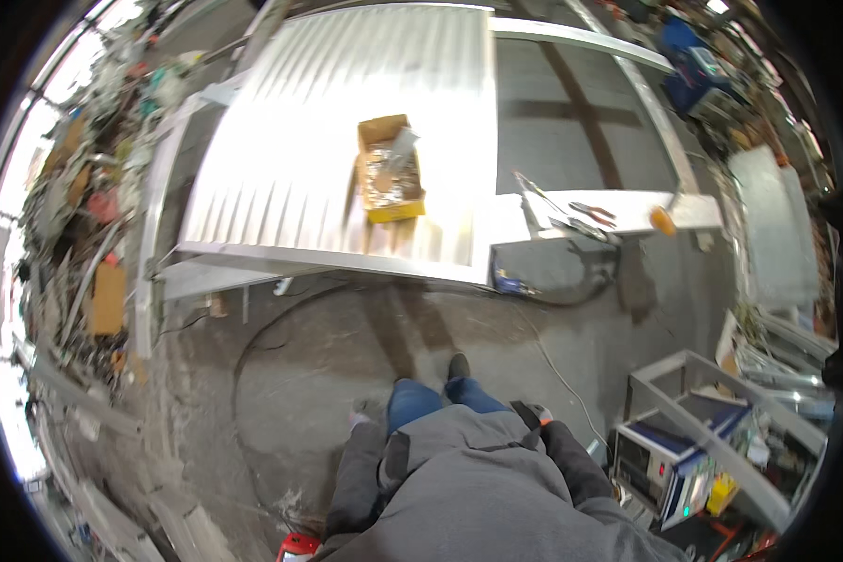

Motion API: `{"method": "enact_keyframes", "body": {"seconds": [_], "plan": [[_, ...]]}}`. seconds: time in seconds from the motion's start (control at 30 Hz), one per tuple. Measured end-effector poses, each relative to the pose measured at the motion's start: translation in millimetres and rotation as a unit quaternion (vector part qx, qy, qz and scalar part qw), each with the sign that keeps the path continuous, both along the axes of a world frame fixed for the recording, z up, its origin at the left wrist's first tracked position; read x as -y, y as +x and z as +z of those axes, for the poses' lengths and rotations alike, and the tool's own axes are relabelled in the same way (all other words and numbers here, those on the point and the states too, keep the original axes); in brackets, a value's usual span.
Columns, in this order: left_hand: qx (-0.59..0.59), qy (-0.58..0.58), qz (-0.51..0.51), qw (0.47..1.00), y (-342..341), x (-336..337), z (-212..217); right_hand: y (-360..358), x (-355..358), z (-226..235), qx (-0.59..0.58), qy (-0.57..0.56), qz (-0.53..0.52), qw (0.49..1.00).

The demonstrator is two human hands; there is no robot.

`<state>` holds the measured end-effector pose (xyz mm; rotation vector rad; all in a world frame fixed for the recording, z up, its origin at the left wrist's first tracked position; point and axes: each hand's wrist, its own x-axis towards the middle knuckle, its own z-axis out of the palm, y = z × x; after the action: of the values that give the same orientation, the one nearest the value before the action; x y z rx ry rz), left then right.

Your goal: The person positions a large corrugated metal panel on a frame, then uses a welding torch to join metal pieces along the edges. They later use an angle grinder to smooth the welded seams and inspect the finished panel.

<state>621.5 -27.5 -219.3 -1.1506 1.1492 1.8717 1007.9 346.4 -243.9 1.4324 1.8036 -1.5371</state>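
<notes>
Corrugated metal sheet (347, 140) carries an open yellow cardboard box (390, 173) of small hardware, well ahead of the person. Left hand (360, 418) and right hand (536, 412) hang beside the grey jacket (478, 487); finger state cannot be told.

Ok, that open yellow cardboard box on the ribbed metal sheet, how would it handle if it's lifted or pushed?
The yellow cardboard box looks filled with small metallic pieces, so probably heavy for its size. Its flaps are open, so contents could spill if tipped, and the thin walls may sag. On the ribbed metal sheet it would likely slide rather than roll.
</notes>
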Motion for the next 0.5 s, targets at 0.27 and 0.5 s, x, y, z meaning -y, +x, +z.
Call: {"method": "enact_keyframes", "body": {"seconds": [0.27,0.5], "plan": [[-0.615,-0.298,-0.388,0.618,-143,-233,160,-53,-17,-22,-0.049,-0.013,-0.025,0.998],[-0.492,-0.316,-0.618,0.525,-281,-381,126,-133,-13,14,-0.065,-0.098,-0.217,0.969]]}}
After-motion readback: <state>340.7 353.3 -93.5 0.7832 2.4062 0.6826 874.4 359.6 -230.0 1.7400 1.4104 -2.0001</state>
